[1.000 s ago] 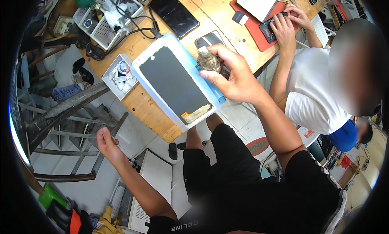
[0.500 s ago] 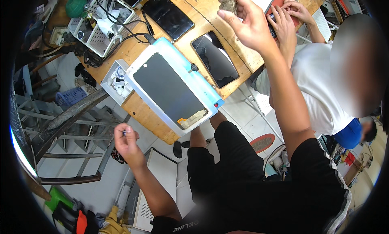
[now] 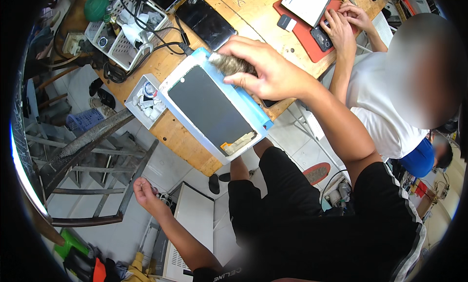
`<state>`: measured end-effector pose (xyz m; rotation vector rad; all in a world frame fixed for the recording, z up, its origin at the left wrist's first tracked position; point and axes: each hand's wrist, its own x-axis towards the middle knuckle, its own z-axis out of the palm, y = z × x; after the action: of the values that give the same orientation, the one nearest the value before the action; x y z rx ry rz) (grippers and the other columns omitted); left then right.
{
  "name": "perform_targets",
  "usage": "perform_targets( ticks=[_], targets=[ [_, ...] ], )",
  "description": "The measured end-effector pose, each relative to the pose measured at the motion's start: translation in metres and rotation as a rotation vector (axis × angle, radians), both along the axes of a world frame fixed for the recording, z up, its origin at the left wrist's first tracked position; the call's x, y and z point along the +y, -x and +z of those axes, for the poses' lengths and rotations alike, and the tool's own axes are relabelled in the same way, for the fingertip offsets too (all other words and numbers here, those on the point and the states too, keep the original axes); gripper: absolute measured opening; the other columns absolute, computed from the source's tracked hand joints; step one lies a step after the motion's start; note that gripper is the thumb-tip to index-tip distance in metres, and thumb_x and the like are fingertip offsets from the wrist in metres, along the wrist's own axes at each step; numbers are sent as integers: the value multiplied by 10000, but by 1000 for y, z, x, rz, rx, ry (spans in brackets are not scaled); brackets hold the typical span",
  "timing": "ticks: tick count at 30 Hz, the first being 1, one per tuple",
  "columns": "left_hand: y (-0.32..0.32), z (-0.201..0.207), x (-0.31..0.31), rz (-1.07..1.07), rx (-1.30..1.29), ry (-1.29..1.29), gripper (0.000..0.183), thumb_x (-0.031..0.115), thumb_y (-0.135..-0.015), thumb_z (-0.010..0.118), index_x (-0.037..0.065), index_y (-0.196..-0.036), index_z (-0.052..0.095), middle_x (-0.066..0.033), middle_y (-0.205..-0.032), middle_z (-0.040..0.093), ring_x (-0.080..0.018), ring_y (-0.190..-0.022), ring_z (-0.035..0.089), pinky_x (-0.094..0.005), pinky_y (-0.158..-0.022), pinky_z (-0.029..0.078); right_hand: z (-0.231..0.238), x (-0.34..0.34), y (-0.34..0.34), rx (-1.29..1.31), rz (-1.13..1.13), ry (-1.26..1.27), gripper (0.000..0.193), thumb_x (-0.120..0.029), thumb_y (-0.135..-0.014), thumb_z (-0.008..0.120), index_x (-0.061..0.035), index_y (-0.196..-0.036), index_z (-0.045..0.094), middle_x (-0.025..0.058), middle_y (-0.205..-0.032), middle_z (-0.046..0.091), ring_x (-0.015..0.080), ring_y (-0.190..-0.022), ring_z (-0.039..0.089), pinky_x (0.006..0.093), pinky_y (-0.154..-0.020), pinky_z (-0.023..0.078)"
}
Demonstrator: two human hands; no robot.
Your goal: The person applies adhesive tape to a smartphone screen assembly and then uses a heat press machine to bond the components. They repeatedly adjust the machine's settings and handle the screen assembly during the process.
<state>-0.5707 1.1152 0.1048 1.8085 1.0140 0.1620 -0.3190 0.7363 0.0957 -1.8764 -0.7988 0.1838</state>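
Note:
My right hand (image 3: 273, 72) is closed around a grey-brown, fibrous-looking wad (image 3: 231, 63), blurred by motion, with a paler end. It hangs over the far right edge of a blue-and-white box-like device (image 3: 195, 128). On the device's top lies a dark phone screen panel (image 3: 209, 106), with a small orange tab and a torn beige strip at its near end. A dark phone (image 3: 267, 103) beside the device is mostly hidden under my right hand. My left hand (image 3: 147, 194) hangs below the table's left edge, fingers pinched; what they hold is too small to tell.
A black phone (image 3: 207, 21) lies behind the device on the wooden table (image 3: 180, 145). A white basket (image 3: 127, 52) with cables and a small tray (image 3: 142, 116) of white pieces stand left. At right, another person's hands (image 3: 341, 33) hold a device over a red mat (image 3: 304, 43).
My right hand has come down and left with the wad, from the table's far side to the device's edge, covering the second phone. My left hand has dropped lower.

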Motion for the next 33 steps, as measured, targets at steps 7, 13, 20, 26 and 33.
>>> perform_targets(
  ticks=[7,13,20,26,33],
  targets=[
    [-19,6,-12,-91,-50,28,174,238,-1057,612,80,-988,589,44,-742,440,-56,-670,398,-222,-612,344,0,-1,-39,-175,-18,-1,387,-121,-879,748,25,-1208,607,170,-1024,606,346,-971,618,391,-836,504],
    [-35,14,-46,-193,-77,63,133,194,-1051,596,72,-1001,577,30,-774,458,-72,-720,419,-233,-655,361,-15,9,-96,-379,-90,-12,407,-162,-883,769,-3,-1223,613,190,-1108,635,401,-1086,610,475,-913,493],
    [-59,18,-83,-310,-110,187,123,163,-1041,615,53,-1007,573,21,-802,484,-68,-722,443,-228,-673,378,-4,0,-139,-352,-283,218,456,-338,-888,746,-76,-1248,645,167,-1108,710,356,-1012,686,427,-885,537],
    [-83,14,-119,-421,-162,315,96,125,-1032,627,39,-1048,587,37,-844,526,-45,-767,457,-203,-700,371,-24,-65,-148,-74,-481,255,457,-195,-928,746,-62,-1347,620,132,-1199,712,249,-1111,666,390,-937,537],
    [-97,12,-136,-459,-146,196,127,125,-1012,663,6,-1016,616,-5,-924,581,-75,-810,514,-241,-734,434,-43,-124,-119,-51,-648,252,366,-127,-920,728,-54,-1263,624,66,-1056,622,202,-989,609,349,-919,520]
  ],
)
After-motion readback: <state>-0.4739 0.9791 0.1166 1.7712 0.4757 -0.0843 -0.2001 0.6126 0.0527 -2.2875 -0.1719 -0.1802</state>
